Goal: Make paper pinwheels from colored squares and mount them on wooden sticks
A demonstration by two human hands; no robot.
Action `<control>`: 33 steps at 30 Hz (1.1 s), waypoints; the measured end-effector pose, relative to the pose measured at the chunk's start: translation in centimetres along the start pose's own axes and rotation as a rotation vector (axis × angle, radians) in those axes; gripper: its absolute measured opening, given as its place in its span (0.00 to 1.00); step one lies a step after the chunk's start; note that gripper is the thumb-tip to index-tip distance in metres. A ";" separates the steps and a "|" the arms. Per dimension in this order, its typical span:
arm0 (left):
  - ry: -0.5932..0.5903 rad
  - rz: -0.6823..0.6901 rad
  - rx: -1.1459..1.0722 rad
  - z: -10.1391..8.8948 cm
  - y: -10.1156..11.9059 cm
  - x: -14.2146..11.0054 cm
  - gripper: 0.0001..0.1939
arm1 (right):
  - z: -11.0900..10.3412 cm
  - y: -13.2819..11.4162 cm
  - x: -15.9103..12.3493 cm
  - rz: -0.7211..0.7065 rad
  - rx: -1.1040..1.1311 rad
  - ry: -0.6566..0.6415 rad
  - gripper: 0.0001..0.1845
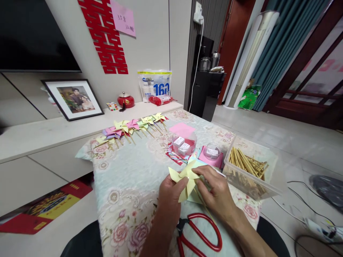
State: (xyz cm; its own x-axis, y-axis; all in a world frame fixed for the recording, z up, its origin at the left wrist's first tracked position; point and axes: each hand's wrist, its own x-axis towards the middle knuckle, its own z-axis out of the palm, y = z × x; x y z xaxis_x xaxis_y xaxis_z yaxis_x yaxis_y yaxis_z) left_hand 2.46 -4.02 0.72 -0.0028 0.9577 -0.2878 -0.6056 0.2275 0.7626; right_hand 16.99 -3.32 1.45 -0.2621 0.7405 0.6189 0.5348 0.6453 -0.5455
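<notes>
A pale yellow paper pinwheel is held above the floral tablecloth. My left hand grips it from the left, thumb pressed on its centre. From the right, my right hand pinches the same pinwheel with closed fingers. Red-handled scissors lie on the cloth just below both wrists. To the right of my right hand stands a clear plastic tub of wooden sticks.
A row of finished paper pinwheels on sticks lies at the table's far edge. Round clear containers and coloured paper sit mid-table. A framed photo and packages rest on the low cabinet. Cables trail on the floor at right.
</notes>
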 end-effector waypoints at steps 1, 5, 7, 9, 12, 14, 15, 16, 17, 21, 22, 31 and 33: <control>-0.007 0.000 -0.001 0.0 0.0 0.0 0.18 | 0.0 0.0 0.0 0.004 0.003 0.006 0.15; -0.026 0.001 -0.011 0.0 -0.2 0.1 0.18 | 0.0 0.0 0.1 0.034 0.032 0.011 0.13; -0.017 0.006 -0.007 -0.1 -0.3 0.1 0.18 | 0.0 0.0 0.1 0.044 0.047 0.007 0.12; -0.022 0.001 -0.006 -0.2 -0.3 0.1 0.18 | 0.1 0.0 0.1 0.046 0.058 0.006 0.13; -0.023 -0.016 -0.017 -0.3 -0.4 0.2 0.20 | 0.2 0.1 0.0 0.042 0.072 0.017 0.13; -0.016 -0.022 -0.022 -0.3 -0.5 0.2 0.20 | 0.3 0.1 0.0 0.037 0.075 0.023 0.13; -0.013 -0.021 -0.022 -0.3 -0.5 0.2 0.20 | 0.3 0.1 0.0 0.034 0.075 0.021 0.13; -0.010 -0.017 -0.023 -0.2 -0.5 0.2 0.20 | 0.3 0.1 0.0 0.030 0.072 0.018 0.14; -0.006 -0.010 -0.026 -0.2 -0.4 0.3 0.20 | 0.2 0.1 0.0 0.027 0.066 0.014 0.14; 0.040 0.039 -0.065 -0.2 0.4 0.3 0.19 | -0.4 -0.2 0.0 0.088 0.019 0.020 0.15; 0.057 0.055 -0.084 -0.2 0.7 0.4 0.18 | -0.6 -0.3 0.0 0.124 0.011 0.003 0.13; 0.168 0.119 -0.145 -0.5 2.0 0.6 0.14 | -1.2 -1.0 0.6 0.358 0.005 -0.458 0.09; 0.148 0.115 -0.143 -0.5 2.0 0.6 0.15 | -1.2 -0.7 0.5 0.352 0.004 -0.460 0.10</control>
State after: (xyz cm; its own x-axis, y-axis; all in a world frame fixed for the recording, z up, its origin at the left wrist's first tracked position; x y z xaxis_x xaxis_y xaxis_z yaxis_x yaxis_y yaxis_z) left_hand 0.91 -3.06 1.76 -0.1886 0.9370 -0.2941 -0.7015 0.0811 0.7081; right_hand 17.42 -3.61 2.78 -0.3917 0.9156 0.0905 0.6503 0.3451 -0.6768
